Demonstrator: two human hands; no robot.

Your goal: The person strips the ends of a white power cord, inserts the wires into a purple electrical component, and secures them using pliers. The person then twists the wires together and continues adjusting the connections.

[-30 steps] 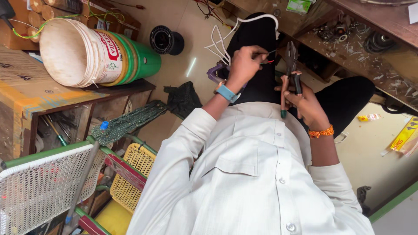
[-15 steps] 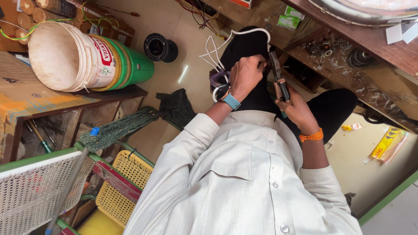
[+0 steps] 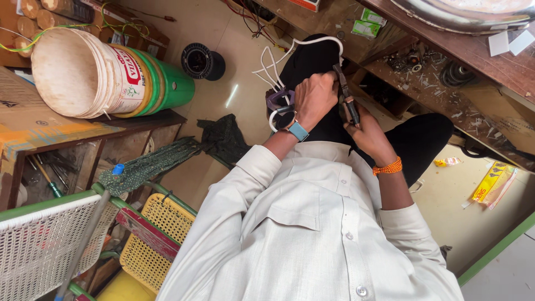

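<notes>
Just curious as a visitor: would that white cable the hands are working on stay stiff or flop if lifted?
The white cable would probably flop, since it already curves in loose loops. It looks light. Its smooth sheath might slip somewhat.

The wooden shelf edge (image 3: 390, 61), littered with small metal parts, crowds both hands from the image's right. Looped white cable (image 3: 278, 61) hangs just beyond them. Bare tan floor (image 3: 234, 44) lies open towards the black spool (image 3: 202, 61) and stacked buckets (image 3: 106, 75).
</notes>
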